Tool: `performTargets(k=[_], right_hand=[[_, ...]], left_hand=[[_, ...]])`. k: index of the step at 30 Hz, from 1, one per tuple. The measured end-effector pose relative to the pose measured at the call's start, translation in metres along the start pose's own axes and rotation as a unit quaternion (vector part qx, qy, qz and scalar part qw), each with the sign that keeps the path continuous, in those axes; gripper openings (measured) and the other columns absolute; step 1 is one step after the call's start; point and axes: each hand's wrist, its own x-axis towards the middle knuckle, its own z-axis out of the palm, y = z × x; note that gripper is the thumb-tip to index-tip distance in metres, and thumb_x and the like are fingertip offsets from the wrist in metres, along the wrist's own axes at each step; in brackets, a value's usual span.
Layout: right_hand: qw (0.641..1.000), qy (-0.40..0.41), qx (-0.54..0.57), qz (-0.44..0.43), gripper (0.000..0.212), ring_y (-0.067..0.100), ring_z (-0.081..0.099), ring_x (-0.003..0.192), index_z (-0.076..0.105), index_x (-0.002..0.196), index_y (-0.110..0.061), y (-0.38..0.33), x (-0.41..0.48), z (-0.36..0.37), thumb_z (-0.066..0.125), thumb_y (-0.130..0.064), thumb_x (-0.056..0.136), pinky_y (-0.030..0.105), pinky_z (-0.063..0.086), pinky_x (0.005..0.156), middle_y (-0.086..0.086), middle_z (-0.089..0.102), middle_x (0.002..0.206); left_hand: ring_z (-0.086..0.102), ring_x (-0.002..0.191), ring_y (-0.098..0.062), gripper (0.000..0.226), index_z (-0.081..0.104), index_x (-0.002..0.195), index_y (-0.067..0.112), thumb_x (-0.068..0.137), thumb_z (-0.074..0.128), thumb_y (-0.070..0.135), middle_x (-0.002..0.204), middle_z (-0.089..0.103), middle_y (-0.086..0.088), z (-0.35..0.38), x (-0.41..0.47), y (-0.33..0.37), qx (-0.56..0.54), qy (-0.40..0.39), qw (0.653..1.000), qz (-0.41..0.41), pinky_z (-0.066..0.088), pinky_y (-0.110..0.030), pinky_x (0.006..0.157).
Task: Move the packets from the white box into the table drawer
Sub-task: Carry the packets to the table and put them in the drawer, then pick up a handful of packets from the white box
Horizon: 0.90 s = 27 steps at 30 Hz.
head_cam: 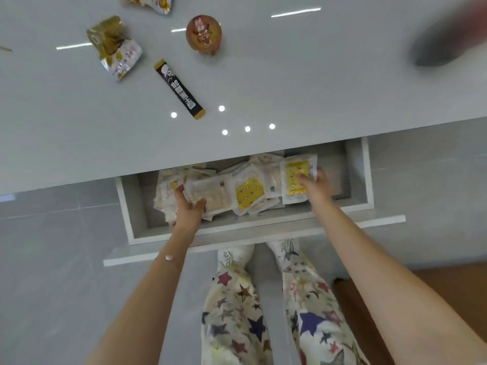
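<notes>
The table drawer [367, 175] is pulled out below the table's edge, and a row of white and yellow packets [249, 192] lies inside it. My left hand [188, 206] grips the left end of the row, its fingers curled round a pale packet [208, 192]. At the right end my right hand [315, 187] holds a yellow-fronted packet [296, 177], thumb on its face. The white box is out of view.
On the grey glossy table top [263, 75] lie a black stick sachet [179, 89], two gold snack bags [113, 47] and a round brown cup [203, 32]. A dark blurred shape [445, 43] sits at the far right. My legs stand under the drawer front [253, 238].
</notes>
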Motion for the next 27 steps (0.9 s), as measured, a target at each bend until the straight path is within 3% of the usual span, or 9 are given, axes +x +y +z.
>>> performTargets(k=[2,4,6,9,12,15,17,22,27], right_hand=[[0.999,-0.002,-0.033,-0.007,0.048,0.021,0.055,0.117,0.045,0.138,-0.008,0.001,0.000,0.000,0.060,-0.015,0.093,0.029,0.043,0.092,0.005,0.056,0.132],[0.997,-0.019,-0.077,-0.024,0.047,0.023,0.052,0.123,0.046,0.138,-0.012,-0.006,-0.009,-0.005,0.060,-0.013,0.093,0.027,0.041,0.092,0.006,0.053,0.138],[0.993,-0.031,-0.111,-0.037,0.055,0.024,0.045,0.132,0.040,0.143,-0.016,-0.018,-0.027,-0.012,0.060,-0.015,0.093,0.028,0.038,0.096,0.005,0.047,0.143],[0.972,-0.037,-0.212,-0.090,0.058,0.030,0.040,0.135,0.039,0.145,-0.021,-0.037,-0.060,-0.019,0.061,-0.027,0.091,0.042,0.036,0.109,0.006,0.043,0.147],[0.940,-0.054,-0.302,-0.146,0.059,0.030,0.042,0.133,0.041,0.142,-0.027,-0.074,-0.116,-0.030,0.059,-0.041,0.088,0.049,0.039,0.107,0.004,0.048,0.143],[0.892,-0.071,-0.386,-0.224,0.059,0.025,0.044,0.130,0.041,0.141,-0.029,-0.122,-0.183,-0.043,0.056,-0.050,0.088,0.047,0.042,0.104,0.001,0.050,0.140],[0.858,-0.070,-0.436,-0.263,0.064,0.026,0.036,0.134,0.034,0.146,-0.029,-0.159,-0.230,-0.055,0.051,-0.053,0.089,0.045,0.037,0.107,0.002,0.045,0.144],[0.748,-0.045,-0.532,-0.394,0.071,0.030,0.011,0.146,0.019,0.152,-0.030,-0.245,-0.333,-0.068,0.044,-0.058,0.092,0.044,0.014,0.118,0.007,0.024,0.156],[0.647,-0.040,-0.564,-0.511,0.076,0.031,0.007,0.147,0.013,0.154,-0.029,-0.323,-0.445,-0.051,0.044,-0.061,0.091,0.045,0.011,0.119,0.008,0.019,0.158]], left_hand=[[0.055,0.110,-0.020,0.070,0.014,0.147,0.030,0.092,0.055,0.012,0.145,0.031,0.003,0.000,-0.006,0.002,0.005,0.001,1.000,0.004,0.050,-0.030,0.088],[0.047,0.127,-0.029,0.070,0.018,0.146,0.032,0.091,0.057,0.015,0.149,0.035,-0.009,-0.003,-0.015,0.008,0.034,0.004,0.999,0.014,0.043,-0.043,0.104],[0.038,0.134,-0.029,0.067,0.023,0.147,0.028,0.092,0.059,0.016,0.148,0.036,-0.013,-0.010,-0.029,0.022,0.083,0.022,0.996,0.033,0.036,-0.044,0.109],[0.033,0.136,-0.026,0.061,0.031,0.147,0.021,0.093,0.059,0.023,0.150,0.033,-0.009,-0.021,-0.060,0.051,0.170,0.046,0.980,0.096,0.030,-0.041,0.109],[0.034,0.137,-0.027,0.059,0.035,0.145,0.021,0.092,0.058,0.033,0.149,0.036,-0.008,-0.042,-0.103,0.098,0.270,0.055,0.949,0.151,0.032,-0.049,0.110],[0.030,0.139,-0.027,0.060,0.034,0.146,0.027,0.091,0.055,0.042,0.150,0.034,-0.006,-0.065,-0.152,0.146,0.345,0.061,0.915,0.202,0.023,-0.052,0.114],[0.026,0.141,-0.027,0.061,0.032,0.146,0.029,0.092,0.052,0.047,0.152,0.030,-0.006,-0.085,-0.190,0.181,0.388,0.079,0.892,0.216,0.012,-0.052,0.116],[0.012,0.146,-0.028,0.065,0.023,0.150,0.031,0.093,0.038,0.058,0.157,0.021,-0.004,-0.144,-0.280,0.253,0.415,0.141,0.871,0.222,0.000,-0.052,0.117],[-0.002,0.148,-0.029,0.071,0.010,0.152,0.033,0.090,0.023,0.065,0.161,0.003,-0.002,-0.228,-0.364,0.287,0.393,0.231,0.871,0.183,-0.004,-0.053,0.117]])
